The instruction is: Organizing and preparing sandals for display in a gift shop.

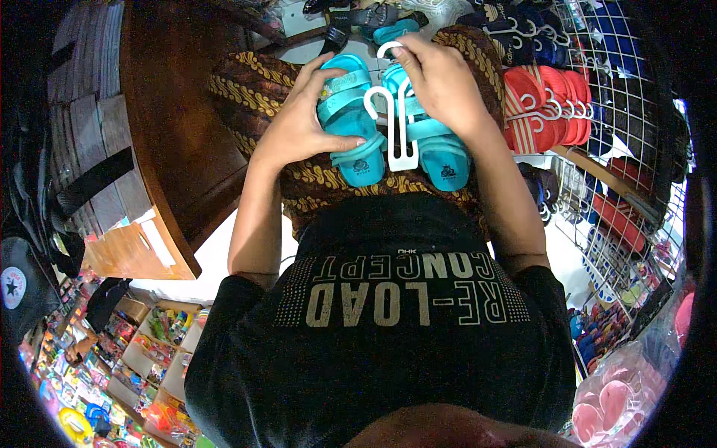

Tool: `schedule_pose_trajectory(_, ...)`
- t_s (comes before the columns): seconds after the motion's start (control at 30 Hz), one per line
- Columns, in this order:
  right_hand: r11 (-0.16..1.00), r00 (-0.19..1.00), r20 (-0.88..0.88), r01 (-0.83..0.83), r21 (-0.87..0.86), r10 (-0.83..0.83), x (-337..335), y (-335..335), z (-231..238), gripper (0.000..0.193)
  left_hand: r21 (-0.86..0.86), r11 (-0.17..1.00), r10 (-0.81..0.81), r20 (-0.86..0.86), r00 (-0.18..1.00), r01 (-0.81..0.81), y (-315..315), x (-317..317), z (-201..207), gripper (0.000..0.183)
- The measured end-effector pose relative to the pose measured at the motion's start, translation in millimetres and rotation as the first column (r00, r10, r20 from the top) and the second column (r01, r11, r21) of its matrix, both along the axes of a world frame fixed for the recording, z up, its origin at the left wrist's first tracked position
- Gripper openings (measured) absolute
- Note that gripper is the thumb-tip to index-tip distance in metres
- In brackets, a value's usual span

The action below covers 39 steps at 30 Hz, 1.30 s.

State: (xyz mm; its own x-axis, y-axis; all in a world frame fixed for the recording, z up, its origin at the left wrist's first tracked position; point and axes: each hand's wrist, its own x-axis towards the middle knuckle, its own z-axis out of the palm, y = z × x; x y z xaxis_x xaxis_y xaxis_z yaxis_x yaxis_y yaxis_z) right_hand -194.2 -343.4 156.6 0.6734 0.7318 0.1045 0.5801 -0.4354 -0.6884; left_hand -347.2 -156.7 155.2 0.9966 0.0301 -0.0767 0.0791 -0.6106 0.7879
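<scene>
**Head view: two hands on a pair of turquoise sandals**

Head camera, left to right: a brown wooden table (172, 112); the left hand (302, 123) clasping the left turquoise sandal (351, 123) on the patterned lap cloth (246, 89); a white plastic hanger (399, 131) between the shoes; the right hand (441, 82) gripping hanger and right turquoise sandal (441, 157); red sandals (545, 112) hanging on a wire rack (627, 97).
</scene>
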Motion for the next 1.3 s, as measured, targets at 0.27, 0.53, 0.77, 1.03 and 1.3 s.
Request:
schedule_pose_trajectory(0.27, 0.986, 0.99, 0.053, -0.126, -0.105, 0.133, -18, 15, 2, 0.02, -0.001, 0.994, 0.111, 0.016, 0.994, -0.111, -2, -6, -3, 0.099)
schedule_pose_trajectory(0.53, 0.961, 0.996, 0.046, -0.059, -0.27, 0.074, -20, 21, -1, 0.021, -0.088, 0.992, 0.099, 0.053, 0.994, -0.094, -6, -8, -3, 0.105)
schedule_pose_trajectory(0.77, 0.944, 0.995, 0.082, -0.024, -0.329, 0.054, -17, 20, -5, 0.024, -0.084, 0.986, 0.149, 0.076, 0.986, -0.143, -10, -7, -11, 0.098)
schedule_pose_trajectory(1.03, 0.929, 0.999, 0.012, -0.036, -0.369, 0.043, -14, 17, -2, 0.026, -0.019, 0.929, 0.367, 0.163, 0.916, -0.369, -21, -4, -22, 0.071)
schedule_pose_trajectory(1.3, 0.983, 1.0, -0.011, 0.015, -0.184, -0.018, -7, 20, 14, 0.027, -0.059, 0.928, 0.373, 0.215, 0.903, -0.369, -24, 5, 1, 0.049)
